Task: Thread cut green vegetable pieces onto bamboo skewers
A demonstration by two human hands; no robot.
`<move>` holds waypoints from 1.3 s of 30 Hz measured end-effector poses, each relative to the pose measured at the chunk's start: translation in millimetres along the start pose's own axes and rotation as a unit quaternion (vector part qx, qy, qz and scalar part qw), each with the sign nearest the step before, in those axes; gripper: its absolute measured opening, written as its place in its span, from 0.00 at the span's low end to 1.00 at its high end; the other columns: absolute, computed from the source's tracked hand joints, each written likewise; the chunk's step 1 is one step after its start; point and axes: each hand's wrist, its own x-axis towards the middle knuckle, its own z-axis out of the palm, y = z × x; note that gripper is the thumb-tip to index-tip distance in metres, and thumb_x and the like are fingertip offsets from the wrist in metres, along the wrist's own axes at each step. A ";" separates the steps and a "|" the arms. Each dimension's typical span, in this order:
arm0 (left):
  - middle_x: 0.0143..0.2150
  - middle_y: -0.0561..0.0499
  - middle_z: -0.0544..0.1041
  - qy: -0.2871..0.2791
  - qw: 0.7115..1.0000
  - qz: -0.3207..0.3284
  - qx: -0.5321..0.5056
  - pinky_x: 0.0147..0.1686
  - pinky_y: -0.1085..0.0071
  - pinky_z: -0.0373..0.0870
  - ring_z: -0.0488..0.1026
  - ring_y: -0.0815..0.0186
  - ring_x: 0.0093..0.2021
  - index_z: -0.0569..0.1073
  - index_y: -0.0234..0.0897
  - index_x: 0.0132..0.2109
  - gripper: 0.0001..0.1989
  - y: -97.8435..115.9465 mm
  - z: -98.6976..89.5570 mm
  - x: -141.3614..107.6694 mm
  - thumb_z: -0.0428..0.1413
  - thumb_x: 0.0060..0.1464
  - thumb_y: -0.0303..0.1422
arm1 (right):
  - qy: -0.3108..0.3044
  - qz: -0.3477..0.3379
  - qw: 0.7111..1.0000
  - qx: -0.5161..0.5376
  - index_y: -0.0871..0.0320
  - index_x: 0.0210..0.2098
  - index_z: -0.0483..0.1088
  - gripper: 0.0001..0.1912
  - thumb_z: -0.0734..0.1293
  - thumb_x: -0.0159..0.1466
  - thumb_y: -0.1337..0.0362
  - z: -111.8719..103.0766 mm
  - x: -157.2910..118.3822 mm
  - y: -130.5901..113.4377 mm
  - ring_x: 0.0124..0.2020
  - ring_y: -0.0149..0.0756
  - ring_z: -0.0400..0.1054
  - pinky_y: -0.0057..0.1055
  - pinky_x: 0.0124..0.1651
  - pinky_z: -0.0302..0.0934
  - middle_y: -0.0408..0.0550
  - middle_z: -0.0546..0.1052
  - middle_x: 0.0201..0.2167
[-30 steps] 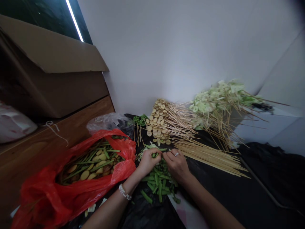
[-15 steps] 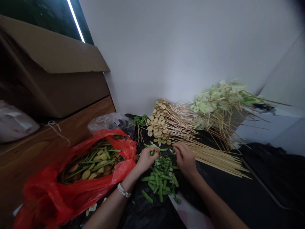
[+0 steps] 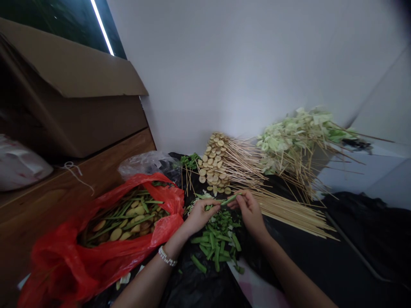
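Between my hands a green bean [image 3: 230,199] stretches, tilted up towards the right. My left hand [image 3: 201,216], with a white beaded bracelet on its wrist, pinches the bean's left end. The fingers of my right hand [image 3: 251,213] are closed on its other end. Just below lies a heap of cut green bean pieces [image 3: 214,246] on black plastic, with small green bits [image 3: 226,222] behind it. Beyond my hands are skewered potato slices [image 3: 212,160] and a small bunch of skewered greens [image 3: 190,161].
At the left an open red plastic bag [image 3: 64,261] holds potato slices and long beans. Bare bamboo skewers [image 3: 298,214] lie to the right, below skewered cabbage [image 3: 289,132]. A cardboard box [image 3: 96,81] stands at the back left, a clear plastic bag [image 3: 147,164] nearer.
My right hand has moved slightly left and taken hold of the bean's end. My left hand has turned a little, shifting right; the bean now spans both hands.
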 end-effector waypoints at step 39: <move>0.24 0.54 0.75 0.011 0.984 -0.057 0.167 0.32 0.73 0.61 0.69 0.67 0.28 0.77 0.34 0.26 0.07 -0.1 -5.7 -1.5 0.58 0.46 0.34 | 0.039 -0.106 0.966 -0.231 0.54 0.43 0.66 0.10 0.57 0.68 0.58 -6.5 -6.0 -1.7 0.39 0.35 0.71 0.34 0.45 0.61 0.46 0.78 0.36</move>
